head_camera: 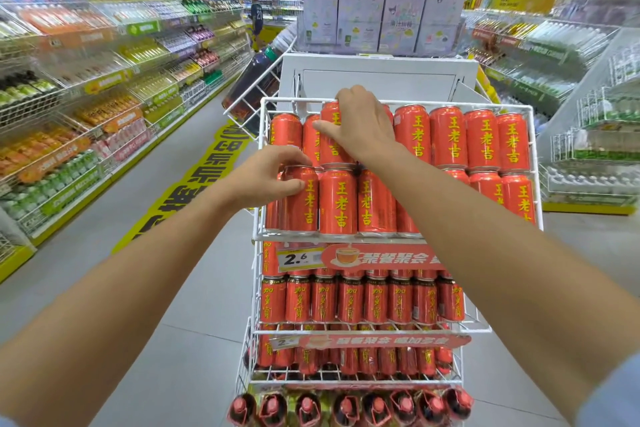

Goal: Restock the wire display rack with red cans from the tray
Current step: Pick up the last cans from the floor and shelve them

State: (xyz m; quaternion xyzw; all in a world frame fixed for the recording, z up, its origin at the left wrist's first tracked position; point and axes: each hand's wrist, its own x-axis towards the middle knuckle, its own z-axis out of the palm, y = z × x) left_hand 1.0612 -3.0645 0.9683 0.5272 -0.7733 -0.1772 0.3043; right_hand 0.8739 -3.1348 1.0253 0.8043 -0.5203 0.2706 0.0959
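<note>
Left hand (266, 180) closed round a red can (301, 201), thumb across its front, fingers over the top rim. Holds it upright at the left front of the top shelf, lower layer, touching the neighbouring can on its right. Right hand (360, 130) gripping a second can (332, 139) in the upper layer, fingers hooked over its top, thumb stretched left across its face; upright on the cans beneath, near the top rear wire. Both inside the white wire display rack (346, 236), among other red cans (481, 139) stacked two layers high, yellow characters facing out. Below the shelf edge, a price tag (300, 258) reading 2.6 beside a red banner (388, 256). Further down, two more shelves of lower cans (375, 300), then a row of red-capped bottles (346, 406). Behind the rack, pale purple boxes (363, 21) on a white unit. Stocked drink shelves (104, 80) along the left of the aisle, more on the right.
</note>
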